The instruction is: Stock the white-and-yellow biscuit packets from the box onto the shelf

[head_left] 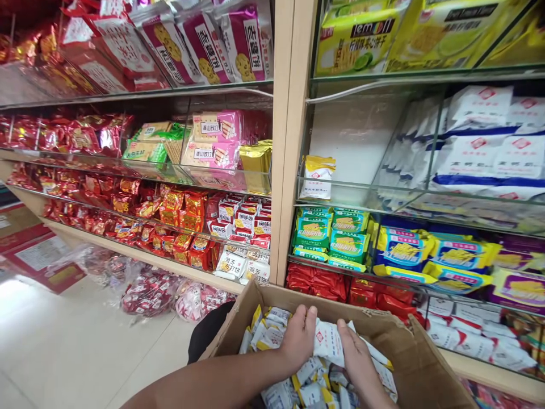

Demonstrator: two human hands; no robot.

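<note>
A white snack packet [328, 342] with a red diamond mark is held between my two hands, above the inside of an open cardboard box [276, 298]. My left hand [299, 336] closes on its left side, fingertips pointing up. My right hand [356, 353] grips its right side, with the thumb along the front. Other packets may be behind this one; my hands hide that. Loose white and yellow packets [313, 392] fill the box below and around both hands.
Glass-fronted shelves [374, 187] stand right behind the box, a wooden upright [283, 142] dividing them. One yellow-and-white packet [318, 177] stands in a bay with bare back wall. Green biscuit packs [332, 236] sit below it. Bagged sweets [149, 292] lie on the floor at left.
</note>
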